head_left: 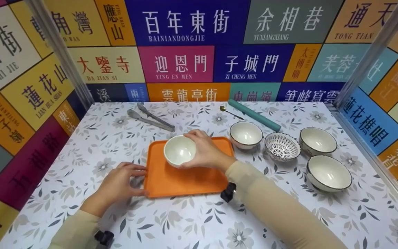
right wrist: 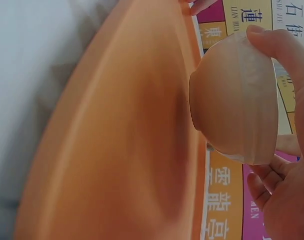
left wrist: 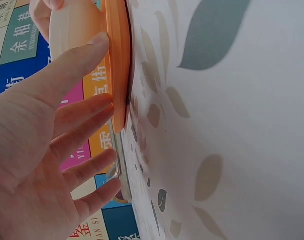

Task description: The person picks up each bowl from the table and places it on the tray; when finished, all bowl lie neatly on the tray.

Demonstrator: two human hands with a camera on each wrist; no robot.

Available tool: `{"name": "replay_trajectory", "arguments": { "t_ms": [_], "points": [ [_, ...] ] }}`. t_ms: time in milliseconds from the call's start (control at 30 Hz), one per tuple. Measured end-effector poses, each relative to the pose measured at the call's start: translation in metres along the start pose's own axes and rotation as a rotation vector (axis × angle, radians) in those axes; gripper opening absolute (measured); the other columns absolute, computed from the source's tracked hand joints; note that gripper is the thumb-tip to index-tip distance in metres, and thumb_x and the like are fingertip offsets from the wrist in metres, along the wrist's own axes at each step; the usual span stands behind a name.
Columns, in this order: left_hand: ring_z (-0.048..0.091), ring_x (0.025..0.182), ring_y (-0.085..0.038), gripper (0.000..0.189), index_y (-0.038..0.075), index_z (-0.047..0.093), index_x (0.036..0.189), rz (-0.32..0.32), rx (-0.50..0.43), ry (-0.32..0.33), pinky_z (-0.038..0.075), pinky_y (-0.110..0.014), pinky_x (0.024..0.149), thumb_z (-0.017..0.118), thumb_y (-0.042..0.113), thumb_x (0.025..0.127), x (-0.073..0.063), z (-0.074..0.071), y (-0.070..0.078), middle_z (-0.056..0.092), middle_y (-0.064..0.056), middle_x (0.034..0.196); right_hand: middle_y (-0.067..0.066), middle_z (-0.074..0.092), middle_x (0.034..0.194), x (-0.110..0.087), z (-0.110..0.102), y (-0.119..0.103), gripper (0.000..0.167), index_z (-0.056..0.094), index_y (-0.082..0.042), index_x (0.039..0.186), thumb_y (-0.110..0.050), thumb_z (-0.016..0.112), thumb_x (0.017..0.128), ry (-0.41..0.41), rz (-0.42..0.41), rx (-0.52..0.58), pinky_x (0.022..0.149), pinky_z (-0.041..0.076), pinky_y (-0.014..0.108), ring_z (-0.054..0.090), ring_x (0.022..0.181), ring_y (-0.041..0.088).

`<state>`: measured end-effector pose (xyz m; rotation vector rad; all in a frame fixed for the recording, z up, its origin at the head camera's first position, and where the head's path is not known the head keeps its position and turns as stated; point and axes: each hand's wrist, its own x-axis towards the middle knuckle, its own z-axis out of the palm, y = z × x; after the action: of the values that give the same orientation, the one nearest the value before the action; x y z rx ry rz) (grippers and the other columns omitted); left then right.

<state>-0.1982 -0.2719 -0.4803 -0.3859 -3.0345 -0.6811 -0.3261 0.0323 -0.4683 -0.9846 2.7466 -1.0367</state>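
A plain white bowl point(head_left: 179, 151) is gripped by its right side in my right hand point(head_left: 206, 148), fingers round the far rim and thumb at the near side. In the right wrist view the bowl point(right wrist: 236, 100) hangs just above the orange tray point(right wrist: 107, 150), with a gap beneath its foot. The tray point(head_left: 192, 183) lies flat on the table. At the tray's left edge is my left hand point(head_left: 121, 183), fingers extended and spread. In the left wrist view that hand point(left wrist: 57, 130) has its thumb and fingertips at the tray's edge point(left wrist: 121, 65), not curled round it.
Right of the tray stand a small bowl point(head_left: 246, 133), a patterned openwork bowl point(head_left: 282, 147) and two larger bowls point(head_left: 318, 140). Metal tongs point(head_left: 152, 119) lie behind the tray. Farther right are a small spoon point(head_left: 231, 112) and a green stick-like object point(head_left: 254, 114). Printed walls enclose the table.
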Motion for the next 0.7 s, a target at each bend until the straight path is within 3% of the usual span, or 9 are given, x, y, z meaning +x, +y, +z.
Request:
{"name": "replay_trajectory", "arguments": {
  "t_ms": [400,700],
  "points": [
    [0.053,0.132,-0.030,0.064,0.015,0.078,0.123,-0.016,0.015,-0.006,0.045,-0.058,0.110,0.096,0.043,0.068,0.000,0.001,0.005,0.070,0.003,0.134,0.009,0.048,0.148,0.045,0.028,-0.012,0.111,0.052,-0.008,0.150,-0.053,0.095,0.058,-0.006,-0.019,0.010,0.114,0.045,0.046,0.045,0.136,0.028],
    [0.053,0.133,-0.030,0.065,0.017,0.077,0.123,-0.025,0.019,-0.010,0.045,-0.057,0.110,0.096,0.043,0.067,0.000,-0.001,0.004,0.069,0.003,0.134,0.005,0.049,0.146,0.065,0.044,-0.022,0.112,0.053,-0.010,0.150,-0.054,0.097,0.056,0.014,-0.006,0.048,0.113,0.044,0.045,0.046,0.133,0.025]
  ]
}}
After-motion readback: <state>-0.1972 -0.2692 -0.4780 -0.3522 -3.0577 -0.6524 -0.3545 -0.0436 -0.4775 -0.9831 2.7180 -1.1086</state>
